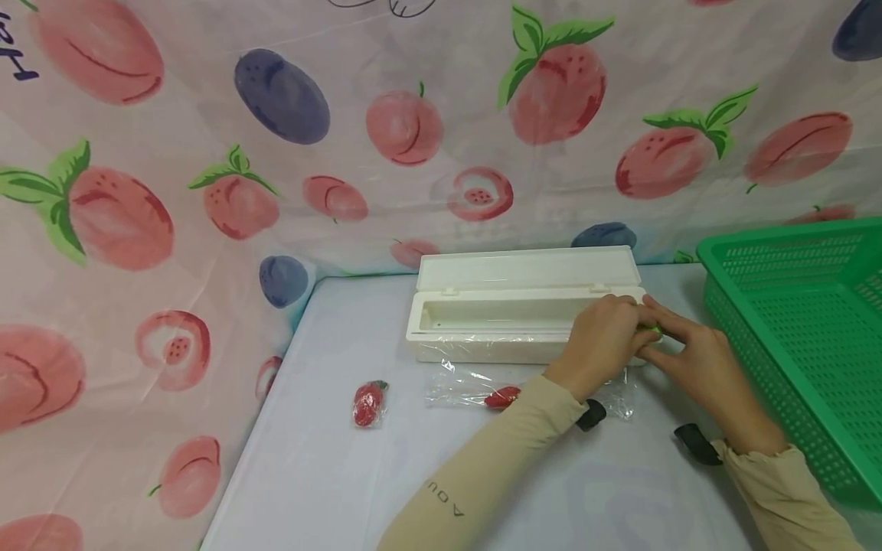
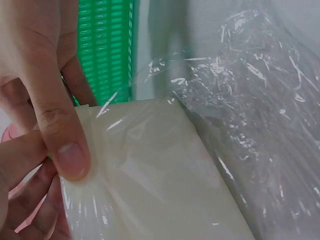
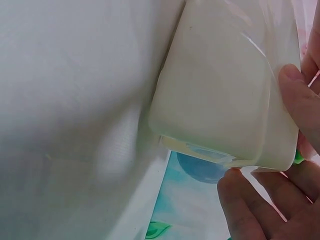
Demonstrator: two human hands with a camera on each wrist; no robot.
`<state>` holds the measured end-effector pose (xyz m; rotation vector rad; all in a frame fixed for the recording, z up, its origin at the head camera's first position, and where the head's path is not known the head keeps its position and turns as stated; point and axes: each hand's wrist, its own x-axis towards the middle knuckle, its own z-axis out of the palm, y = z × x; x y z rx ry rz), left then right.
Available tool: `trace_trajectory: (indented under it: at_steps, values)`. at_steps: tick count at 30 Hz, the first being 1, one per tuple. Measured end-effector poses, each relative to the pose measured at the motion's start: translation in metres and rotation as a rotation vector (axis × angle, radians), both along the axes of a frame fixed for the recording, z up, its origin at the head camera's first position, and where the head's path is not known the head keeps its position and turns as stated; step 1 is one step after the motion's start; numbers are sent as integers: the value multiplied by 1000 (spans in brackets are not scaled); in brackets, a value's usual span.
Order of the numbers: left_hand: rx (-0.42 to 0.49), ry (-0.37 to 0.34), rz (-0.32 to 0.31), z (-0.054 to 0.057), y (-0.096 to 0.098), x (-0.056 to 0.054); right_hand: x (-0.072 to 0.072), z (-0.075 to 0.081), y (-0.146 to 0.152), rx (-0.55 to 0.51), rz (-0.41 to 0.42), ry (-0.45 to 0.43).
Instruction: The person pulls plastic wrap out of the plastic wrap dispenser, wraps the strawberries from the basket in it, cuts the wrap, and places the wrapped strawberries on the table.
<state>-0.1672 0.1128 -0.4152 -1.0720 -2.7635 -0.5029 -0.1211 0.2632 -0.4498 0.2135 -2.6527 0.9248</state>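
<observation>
A long white box (image 1: pixel 496 350), its lid (image 1: pixel 527 269) raised at the back, stands on the table with clear plastic film over its front. At its right end both hands meet around a small green piece (image 1: pixel 656 330), mostly hidden by fingers. My left hand (image 1: pixel 606 333) has curled fingers that appear to pinch this piece at the rim. My right hand (image 1: pixel 710 375) grips the box corner; its thumb presses the film-covered wall (image 3: pixel 220 80) and its other fingers reach round the end. In the left wrist view, loose film (image 2: pixel 270 125) spreads beside the box.
A red strawberry-like item (image 1: pixel 368 404) in clear wrap lies at left. Another red item (image 1: pixel 501 397) lies in a clear bag (image 1: pixel 455 389) before the box, partly behind the left forearm. A green basket (image 1: pixel 779 367) stands at right. Fruit-printed cloth (image 1: pixel 413 46) hangs behind.
</observation>
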Motion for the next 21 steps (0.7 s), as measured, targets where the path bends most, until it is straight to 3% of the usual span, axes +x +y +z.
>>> trace_trajectory:
  at_steps: [13, 21]
  values:
    - [-66, 9, 33, 4, -5, -2, -3, -1, 1, 0, 14, 30]
    - [-130, 100, 48, 3, -8, 1, -4, -1, 1, 35, 14, 41]
